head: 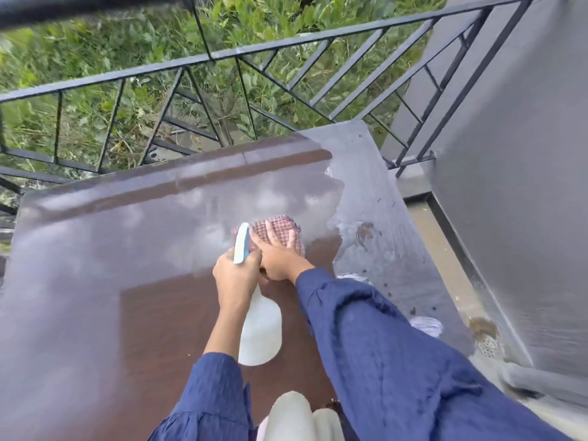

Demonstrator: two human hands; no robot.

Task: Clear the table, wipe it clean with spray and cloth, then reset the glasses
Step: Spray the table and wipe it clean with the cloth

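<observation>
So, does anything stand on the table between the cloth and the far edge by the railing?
Nothing visible does. The right hand presses flat on the checked cloth, and the table top beyond it shows only glare up to the far edge. The spray bottle, gripped by the left hand, is on the near side.

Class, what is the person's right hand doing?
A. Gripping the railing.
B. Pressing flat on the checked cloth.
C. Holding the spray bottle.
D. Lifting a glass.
B: the right hand lies flat on the cloth, while the left hand grips the spray bottle.
</observation>
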